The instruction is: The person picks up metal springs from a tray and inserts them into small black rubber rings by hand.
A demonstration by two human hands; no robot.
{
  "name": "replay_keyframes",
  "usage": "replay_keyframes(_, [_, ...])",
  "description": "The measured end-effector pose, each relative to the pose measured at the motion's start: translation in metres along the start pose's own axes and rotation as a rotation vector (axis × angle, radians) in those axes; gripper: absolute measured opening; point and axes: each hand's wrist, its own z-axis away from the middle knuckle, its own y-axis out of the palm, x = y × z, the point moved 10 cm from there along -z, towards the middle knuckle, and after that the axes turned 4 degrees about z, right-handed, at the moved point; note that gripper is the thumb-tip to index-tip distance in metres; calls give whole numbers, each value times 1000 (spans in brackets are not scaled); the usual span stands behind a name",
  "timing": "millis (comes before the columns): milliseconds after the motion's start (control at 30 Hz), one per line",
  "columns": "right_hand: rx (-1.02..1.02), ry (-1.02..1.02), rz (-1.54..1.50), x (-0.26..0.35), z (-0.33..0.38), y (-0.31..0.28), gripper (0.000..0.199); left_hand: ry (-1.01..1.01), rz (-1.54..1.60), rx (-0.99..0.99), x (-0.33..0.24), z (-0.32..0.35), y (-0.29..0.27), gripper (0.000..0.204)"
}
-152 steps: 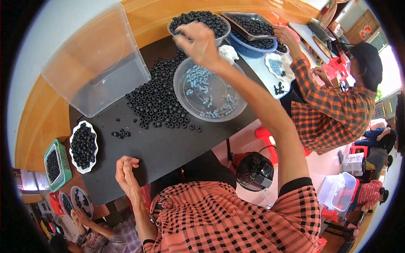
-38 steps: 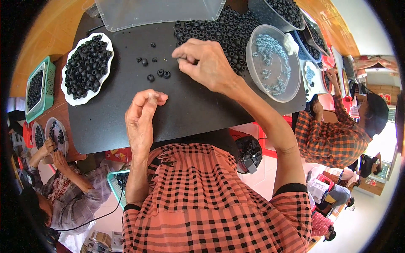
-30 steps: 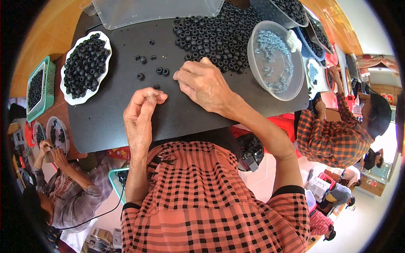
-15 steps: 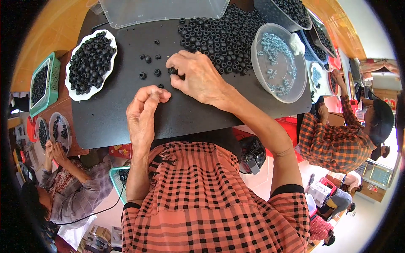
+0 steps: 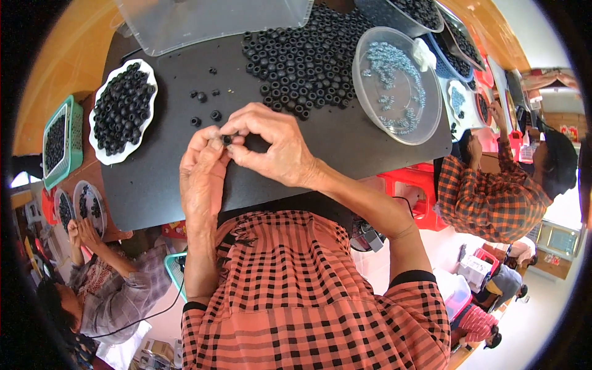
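My left hand point(image 5: 200, 176) and my right hand point(image 5: 274, 148) meet over the black mat point(image 5: 154, 179), fingertips pinched together on one small black ring point(image 5: 227, 139). Just beyond them a few loose black rings point(image 5: 206, 105) lie on the mat. Farther up is a large heap of black rings point(image 5: 305, 58). To its right stands a clear round bowl point(image 5: 425, 117) holding small silvery parts point(image 5: 391, 61). A white plate point(image 5: 98, 151) piled with black rings sits at the left.
A clear plastic bin point(image 5: 209, 21) stands at the top. A green basket point(image 5: 74, 145) of black rings is at far left. More trays of rings point(image 5: 425, 12) sit at top right. Another person in a checked shirt point(image 5: 487, 197) works at right, a third person point(image 5: 105, 290) at lower left.
My right hand came back from the far bowl to the loose rings, then picked one up. Both hands have now closed together on it above the mat.
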Motion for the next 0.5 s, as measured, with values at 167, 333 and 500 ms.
replay_keyframes(167, [-99, -218, 313, 27, 19, -11, 30, -52, -41, -1, 1, 9, 7, 17])
replay_keyframes(333, [-56, -253, 482, 30, 26, -6, 34, -85, -199, -42, 4, 14, -2, 24])
replay_keyframes(500, [31, -251, 520, 27, 26, 1, 30, -99, -261, -4, 5, 14, -5, 19])
